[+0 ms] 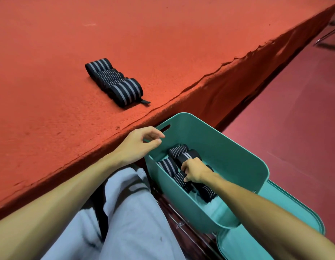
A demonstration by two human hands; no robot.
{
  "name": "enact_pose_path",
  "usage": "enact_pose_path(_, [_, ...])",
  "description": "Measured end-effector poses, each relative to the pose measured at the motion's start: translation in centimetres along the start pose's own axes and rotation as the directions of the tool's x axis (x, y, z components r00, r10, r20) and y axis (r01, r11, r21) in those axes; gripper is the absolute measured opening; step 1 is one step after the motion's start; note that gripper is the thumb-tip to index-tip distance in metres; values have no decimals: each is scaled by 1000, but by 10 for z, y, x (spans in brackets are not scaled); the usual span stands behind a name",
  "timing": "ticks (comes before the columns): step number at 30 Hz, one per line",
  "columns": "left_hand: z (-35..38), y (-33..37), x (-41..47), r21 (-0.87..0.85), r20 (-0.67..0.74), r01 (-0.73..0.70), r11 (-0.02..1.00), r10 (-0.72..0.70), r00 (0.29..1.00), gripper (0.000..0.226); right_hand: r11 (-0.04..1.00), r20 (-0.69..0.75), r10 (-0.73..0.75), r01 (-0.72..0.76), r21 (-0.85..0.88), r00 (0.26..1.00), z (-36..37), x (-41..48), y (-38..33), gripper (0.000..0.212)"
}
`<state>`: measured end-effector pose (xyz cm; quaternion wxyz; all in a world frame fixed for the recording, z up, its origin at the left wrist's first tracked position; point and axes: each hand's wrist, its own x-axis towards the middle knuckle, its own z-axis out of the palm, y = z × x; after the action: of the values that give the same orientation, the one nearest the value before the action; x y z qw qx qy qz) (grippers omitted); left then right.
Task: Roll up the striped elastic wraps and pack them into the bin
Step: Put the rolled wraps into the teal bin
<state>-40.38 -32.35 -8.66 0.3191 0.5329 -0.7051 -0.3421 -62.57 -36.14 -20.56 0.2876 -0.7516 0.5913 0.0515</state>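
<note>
While the right hand [195, 172] grips a black-and-grey striped elastic roll [179, 182], seating it in the teal plastic bin [228, 156], the left hand [140, 145] hovers relaxed, empty.

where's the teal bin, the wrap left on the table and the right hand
teal bin [224, 147], head view, inner far wall
striped wrap on the table [114, 81], head view, middle folds
right hand [195, 170], head view, back of the hand

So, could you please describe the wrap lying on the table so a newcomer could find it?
Look at the broad red table. Beyond the teal bin lies a black wrap with grey stripes, loosely bunched in folds. Unlike the bin's tight rolls, it lies alone, stretched out.
</note>
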Motion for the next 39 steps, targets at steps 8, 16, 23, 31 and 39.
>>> enact_pose_path(8, [-16,21,-4,-80,-68,-50,996,44,997,13,989,-133,-142,135,-58,981,-69,-18,-16,21])
enact_pose_path(16, [-62,22,4,-29,-301,-57,998,45,953,16,917,-365,-351,395,52,862,-152,-29,-87,14])
enact_pose_path(23, [-97,-15,38,129,-567,87,988,1,824,22,871,-597,-377,490,32,708,-181,16,-149,23])
enact_pose_path(31, [-94,-44,80,39,-510,186,982,-140,849,58,871,-561,-339,477,116,755,-181,71,-160,24])
enact_pose_path(39, [-102,-39,81,221,-398,145,964,-46,916,58,845,-487,-273,449,290,829,-175,74,-154,38])
